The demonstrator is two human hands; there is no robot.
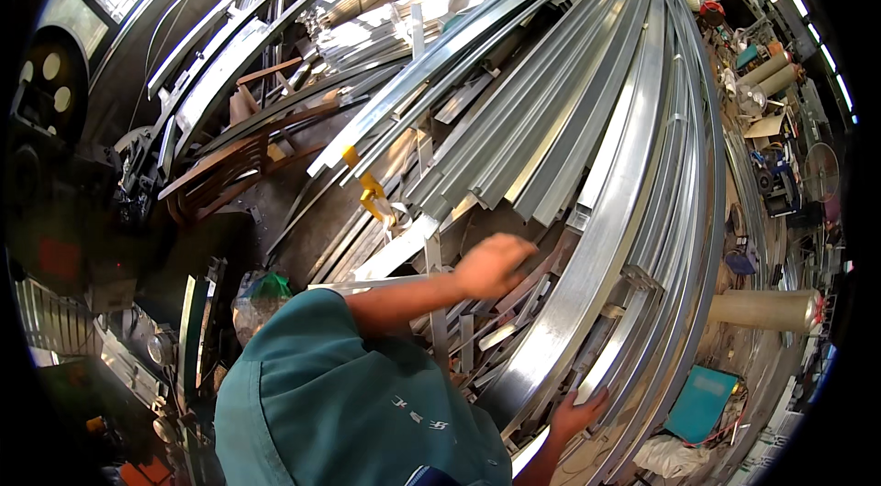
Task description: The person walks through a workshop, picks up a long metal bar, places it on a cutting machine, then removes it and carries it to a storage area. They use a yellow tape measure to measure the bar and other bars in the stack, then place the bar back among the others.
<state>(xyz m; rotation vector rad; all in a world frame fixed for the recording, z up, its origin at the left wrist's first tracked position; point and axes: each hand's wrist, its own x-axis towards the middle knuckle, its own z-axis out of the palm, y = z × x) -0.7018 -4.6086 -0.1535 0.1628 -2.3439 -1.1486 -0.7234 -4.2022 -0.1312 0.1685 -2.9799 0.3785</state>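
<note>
My left hand [496, 267] reaches across in front of me, slightly blurred, above a gap between metal pieces. Its fingers are loosely bent and I see nothing in them. Lower right, my right hand [578, 414] is at a long silver metal profile [613, 353], thumb on one side and fingers on the other. Between my hands runs a wide, shiny rectangular metal tube [574, 312]. Beyond the left hand lies a bundle of grey channel profiles [514, 146], their cut ends facing me. Shorter offcuts [500, 332] lie below the left hand.
Long metal lengths fan out from the far end. A yellow clamp-like piece [370, 195] hangs at a rail on the left, near brown slatted metalwork [248, 165]. To the right are a cardboard-coloured roll [763, 310], a teal box [702, 403] and a fan [821, 172].
</note>
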